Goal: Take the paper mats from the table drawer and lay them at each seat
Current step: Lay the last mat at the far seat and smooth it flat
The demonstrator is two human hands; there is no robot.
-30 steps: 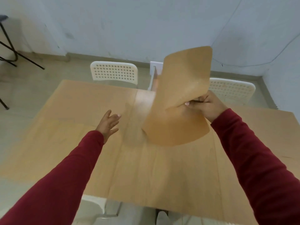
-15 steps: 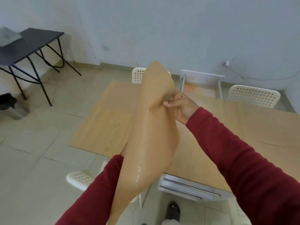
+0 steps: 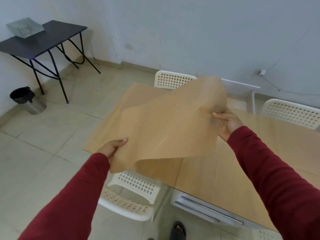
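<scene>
A tan paper mat hangs spread in the air above the left end of the light wooden table. My left hand grips its near left edge, thumb on top. My right hand grips its right edge, fingers partly under the sheet. The mat curves, its far corner raised. The table drawer with metal rails shows under the near table edge, below my right arm.
A white perforated chair stands at the near left of the table. Two more white chairs stand on the far side. A black folding table and a bin stand at the far left wall. A sandalled foot is on the floor.
The mat went from hanging upright in my right hand to spread nearly flat. My left hand has come out and taken its left edge. The view swung left.
</scene>
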